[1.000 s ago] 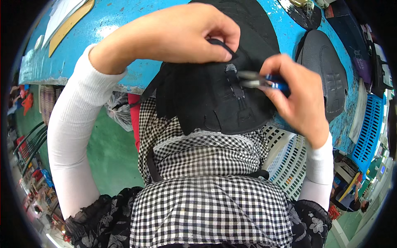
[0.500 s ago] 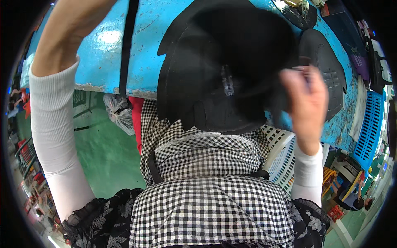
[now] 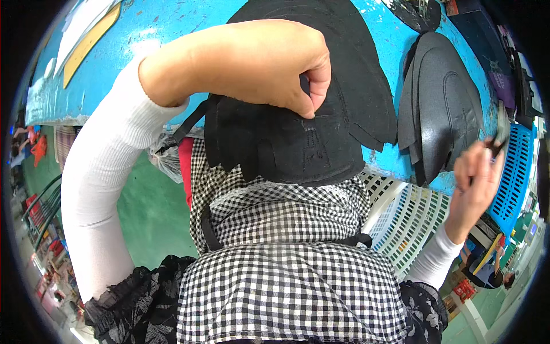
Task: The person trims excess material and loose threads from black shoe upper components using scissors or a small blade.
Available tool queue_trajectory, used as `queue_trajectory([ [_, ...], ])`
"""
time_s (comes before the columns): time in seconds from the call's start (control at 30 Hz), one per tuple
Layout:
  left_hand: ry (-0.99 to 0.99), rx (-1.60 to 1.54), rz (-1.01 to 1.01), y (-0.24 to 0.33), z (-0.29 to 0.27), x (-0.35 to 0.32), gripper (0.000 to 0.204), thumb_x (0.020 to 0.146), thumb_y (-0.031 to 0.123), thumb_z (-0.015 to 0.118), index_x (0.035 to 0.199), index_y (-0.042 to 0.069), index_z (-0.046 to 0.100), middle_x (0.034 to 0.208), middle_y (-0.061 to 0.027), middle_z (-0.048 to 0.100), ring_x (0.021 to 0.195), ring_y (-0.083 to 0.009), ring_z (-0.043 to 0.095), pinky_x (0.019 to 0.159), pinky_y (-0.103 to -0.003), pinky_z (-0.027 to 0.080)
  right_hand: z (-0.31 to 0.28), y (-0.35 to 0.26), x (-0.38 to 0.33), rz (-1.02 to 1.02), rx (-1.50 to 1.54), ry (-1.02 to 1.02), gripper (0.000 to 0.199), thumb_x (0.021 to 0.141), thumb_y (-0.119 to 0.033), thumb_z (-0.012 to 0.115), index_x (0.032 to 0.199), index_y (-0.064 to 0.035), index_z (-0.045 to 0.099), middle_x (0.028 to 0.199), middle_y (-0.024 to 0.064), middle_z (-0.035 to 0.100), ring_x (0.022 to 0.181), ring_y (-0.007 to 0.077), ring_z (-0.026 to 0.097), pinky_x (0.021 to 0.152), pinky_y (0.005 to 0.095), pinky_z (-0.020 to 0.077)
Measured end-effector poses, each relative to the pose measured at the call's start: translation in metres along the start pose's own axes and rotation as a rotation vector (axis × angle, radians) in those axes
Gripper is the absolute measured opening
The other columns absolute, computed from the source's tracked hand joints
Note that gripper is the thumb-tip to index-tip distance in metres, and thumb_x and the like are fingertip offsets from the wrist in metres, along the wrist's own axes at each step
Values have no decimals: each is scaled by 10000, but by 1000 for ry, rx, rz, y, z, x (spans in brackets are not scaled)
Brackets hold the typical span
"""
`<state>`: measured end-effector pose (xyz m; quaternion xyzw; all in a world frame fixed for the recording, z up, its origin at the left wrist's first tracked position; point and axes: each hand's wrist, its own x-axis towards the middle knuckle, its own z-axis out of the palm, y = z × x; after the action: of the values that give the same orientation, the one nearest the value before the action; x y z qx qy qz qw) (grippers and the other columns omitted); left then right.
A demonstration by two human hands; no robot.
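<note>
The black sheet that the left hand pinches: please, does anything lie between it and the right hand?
Yes. A stack of dark shaped pads lies on the blue table, between the right hand and the black sheet. Nothing visible separates the left hand from the sheet.

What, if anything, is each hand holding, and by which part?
The left hand pinches soft-looking black material; its exact part is hidden. The right hand grips a blurred metal hand tool, apparently by its dark end.
</note>
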<state>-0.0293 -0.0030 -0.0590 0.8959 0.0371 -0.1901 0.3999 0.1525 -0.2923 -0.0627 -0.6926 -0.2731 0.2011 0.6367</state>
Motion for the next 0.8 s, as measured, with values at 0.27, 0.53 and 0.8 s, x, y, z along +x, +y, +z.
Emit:
queue_trajectory([
  [0.27, 212, 236, 211, -11, 11, 3, 136, 718, 157, 742, 753, 46, 671, 657, -75, 629, 651, -222, 620, 615, -326, 470, 100, 11, 23, -543, -624, -785, 199, 755, -50, 693, 922, -68, 587, 758, 69, 593, 666, 224, 607, 591, 304, 480],
  [0.53, 280, 329, 214, -16, -3, -7, 184, 755, 168, 725, 775, 39, 596, 739, -83, 559, 740, -253, 549, 719, -361, 433, 110, 13, 40, -685, -672, -958, 191, 739, -77, 684, 849, -98, 530, 675, 47, 536, 641, 232, 600, 526, 350, 463],
  [0.8, 154, 194, 29, -19, -4, -2, 151, 787, 148, 690, 830, 38, 597, 777, -78, 555, 798, -248, 544, 748, -365, 426, 124, 12, 36, -663, -887, -716, 172, 798, -145, 667, 901, -107, 536, 708, 57, 600, 669, 247, 630, 541, 359, 472],
])
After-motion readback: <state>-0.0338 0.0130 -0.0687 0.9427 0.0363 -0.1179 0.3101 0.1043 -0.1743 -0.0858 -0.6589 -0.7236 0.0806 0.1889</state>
